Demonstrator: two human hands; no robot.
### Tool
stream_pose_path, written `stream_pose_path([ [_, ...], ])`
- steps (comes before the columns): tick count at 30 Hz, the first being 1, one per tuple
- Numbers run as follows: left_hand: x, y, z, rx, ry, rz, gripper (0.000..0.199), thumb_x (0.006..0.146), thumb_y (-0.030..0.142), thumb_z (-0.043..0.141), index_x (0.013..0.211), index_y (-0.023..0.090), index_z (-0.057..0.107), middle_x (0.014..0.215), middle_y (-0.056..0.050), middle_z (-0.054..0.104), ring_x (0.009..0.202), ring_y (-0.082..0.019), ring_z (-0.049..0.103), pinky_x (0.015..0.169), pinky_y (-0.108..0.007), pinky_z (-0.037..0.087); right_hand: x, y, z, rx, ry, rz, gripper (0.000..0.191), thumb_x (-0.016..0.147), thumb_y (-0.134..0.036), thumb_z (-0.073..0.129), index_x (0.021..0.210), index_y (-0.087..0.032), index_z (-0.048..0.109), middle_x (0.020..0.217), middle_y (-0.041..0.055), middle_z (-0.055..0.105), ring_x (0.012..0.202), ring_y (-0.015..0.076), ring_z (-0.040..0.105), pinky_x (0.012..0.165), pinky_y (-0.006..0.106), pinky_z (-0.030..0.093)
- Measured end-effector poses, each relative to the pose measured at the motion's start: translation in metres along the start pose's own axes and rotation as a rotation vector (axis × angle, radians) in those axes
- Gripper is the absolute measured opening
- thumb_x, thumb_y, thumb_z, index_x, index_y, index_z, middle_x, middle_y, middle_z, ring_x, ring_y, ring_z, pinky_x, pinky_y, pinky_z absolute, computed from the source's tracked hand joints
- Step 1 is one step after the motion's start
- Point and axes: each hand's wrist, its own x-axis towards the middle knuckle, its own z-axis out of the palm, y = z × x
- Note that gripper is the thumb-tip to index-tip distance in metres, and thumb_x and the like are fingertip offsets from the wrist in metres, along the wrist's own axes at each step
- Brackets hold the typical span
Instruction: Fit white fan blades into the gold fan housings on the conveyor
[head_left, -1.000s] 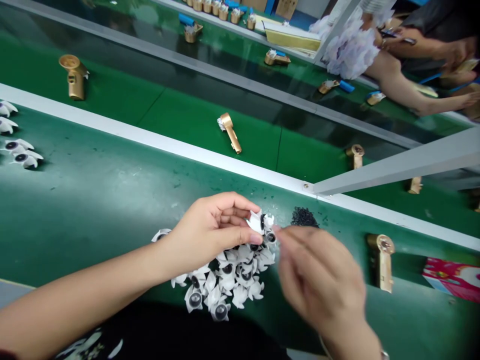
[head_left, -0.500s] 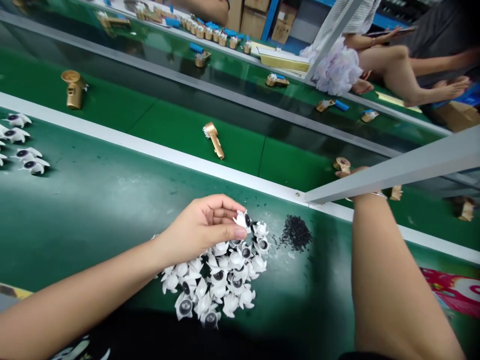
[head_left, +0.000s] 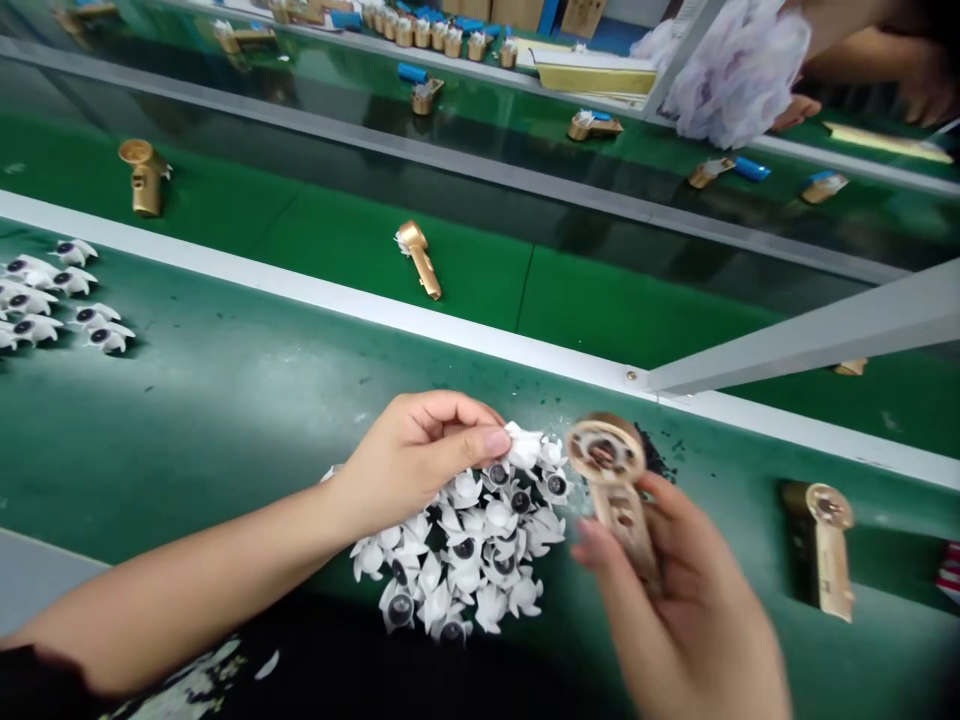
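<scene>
My left hand (head_left: 427,440) pinches a small white fan blade (head_left: 523,446) between thumb and fingertips, just over a pile of similar white fan blades (head_left: 469,545), some with dark round hubs facing up. To the right, my right hand (head_left: 682,590) is closed around the handle of a gold fan housing (head_left: 611,455). Its round head points up and toward the left hand; the two parts are apart. Behind the housing, a heap of small black pieces (head_left: 658,455) is partly hidden. A second gold fan housing (head_left: 829,550) lies on the bench at the right.
Rows of white blades (head_left: 64,285) lie at the left of the green bench (head_left: 247,400). Beyond a white rail (head_left: 315,290), gold housings rest on a green belt (head_left: 480,270). A grey post (head_left: 810,330) slants in from the right. Across the line, a person's arms show.
My right hand has come back from the belt with the gold fan housing, now beside my left hand. The blade in my left hand has turned, hiding its dark hub. The view has shifted.
</scene>
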Motion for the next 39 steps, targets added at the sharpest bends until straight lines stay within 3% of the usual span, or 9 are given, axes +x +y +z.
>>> stream_pose_path([
  [5, 0.003, -0.004, 0.003, -0.078, 0.082, -0.122, 0.018, 0.084, 0.032, 0.074, 0.086, 0.015, 0.068, 0.076, -0.001, 0.074, 0.072, -0.009, 0.069, 0.068, -0.018, 0.054, 0.023, -0.036, 0.043, 0.098, -0.096, 0.049, 0.028, 0.094, -0.030, 0.053, 0.120, -0.024, 0.057, 0.066, -0.0013, 0.066, 0.047, 0.0154, 0.060, 0.042, 0.025, 0.047],
  [9, 0.004, 0.001, 0.000, -0.117, 0.085, -0.087, 0.026, 0.082, 0.022, 0.075, 0.105, 0.017, 0.066, 0.087, -0.001, 0.076, 0.068, -0.009, 0.071, 0.063, -0.019, 0.055, 0.022, -0.033, 0.049, -0.043, -0.039, -0.010, 0.033, 0.095, -0.033, 0.049, 0.126, -0.022, 0.055, 0.088, 0.0085, 0.071, 0.065, 0.0209, 0.067, 0.049, 0.029, 0.050],
  [12, 0.001, 0.002, 0.000, -0.147, 0.067, -0.095, 0.022, 0.081, 0.018, 0.074, 0.103, 0.016, 0.070, 0.081, -0.002, 0.076, 0.073, -0.009, 0.072, 0.072, -0.020, 0.057, 0.020, -0.032, 0.049, -0.129, 0.004, -0.039, 0.032, 0.095, -0.032, 0.049, 0.125, -0.021, 0.056, 0.094, 0.0107, 0.070, 0.069, 0.0217, 0.068, 0.051, 0.030, 0.051],
  [16, -0.006, -0.001, 0.004, -0.186, 0.026, -0.109, 0.048, 0.065, 0.016, 0.087, 0.108, 0.018, 0.067, 0.077, 0.000, 0.075, 0.069, -0.011, 0.071, 0.069, -0.021, 0.059, 0.019, -0.041, 0.051, -0.123, 0.033, -0.069, 0.030, 0.096, -0.030, 0.047, 0.123, -0.020, 0.056, 0.094, 0.0095, 0.070, 0.068, 0.0191, 0.068, 0.053, 0.027, 0.052],
  [20, -0.010, -0.005, 0.008, -0.081, 0.146, 0.069, 0.039, 0.065, 0.016, 0.087, 0.099, 0.017, 0.068, 0.068, 0.003, 0.069, 0.062, -0.007, 0.066, 0.063, -0.015, 0.057, 0.017, -0.048, 0.052, -0.114, 0.023, -0.072, 0.032, 0.095, -0.028, 0.049, 0.126, -0.019, 0.053, 0.096, 0.0077, 0.070, 0.070, 0.0161, 0.069, 0.054, 0.023, 0.052],
  [25, -0.011, -0.010, 0.004, 0.126, 0.197, 0.469, 0.040, 0.069, 0.012, 0.084, 0.107, 0.022, 0.074, 0.107, -0.003, 0.071, 0.075, -0.007, 0.067, 0.070, -0.017, 0.060, 0.020, -0.049, 0.044, -0.204, 0.075, -0.119, 0.033, 0.094, -0.030, 0.053, 0.125, -0.018, 0.056, 0.094, 0.0074, 0.070, 0.071, 0.0164, 0.068, 0.057, 0.023, 0.052],
  [28, -0.013, -0.013, 0.000, 0.265, 0.177, 0.614, 0.047, 0.068, 0.011, 0.085, 0.112, 0.025, 0.074, 0.109, -0.002, 0.073, 0.088, -0.012, 0.069, 0.075, -0.021, 0.062, 0.022, -0.049, 0.040, -0.217, 0.059, -0.134, 0.033, 0.096, -0.030, 0.051, 0.126, -0.017, 0.056, 0.097, 0.0094, 0.070, 0.074, 0.0183, 0.068, 0.062, 0.027, 0.053],
  [35, -0.011, -0.014, 0.001, 0.278, 0.199, 0.623, 0.046, 0.071, 0.013, 0.083, 0.114, 0.028, 0.074, 0.124, -0.006, 0.064, 0.090, -0.015, 0.071, 0.080, -0.030, 0.066, 0.021, -0.045, 0.036, -0.253, 0.052, -0.182, 0.032, 0.096, -0.029, 0.052, 0.125, -0.015, 0.056, 0.095, 0.0100, 0.070, 0.075, 0.0187, 0.067, 0.063, 0.027, 0.052],
  [39, -0.009, -0.008, 0.000, 0.330, 0.209, 0.626, 0.044, 0.068, 0.018, 0.086, 0.111, 0.024, 0.076, 0.104, -0.005, 0.070, 0.087, -0.015, 0.071, 0.078, -0.025, 0.065, 0.023, -0.041, 0.031, -0.296, 0.032, -0.238, 0.031, 0.097, -0.027, 0.050, 0.124, -0.013, 0.057, 0.094, 0.0111, 0.069, 0.074, 0.0185, 0.066, 0.062, 0.026, 0.051],
])
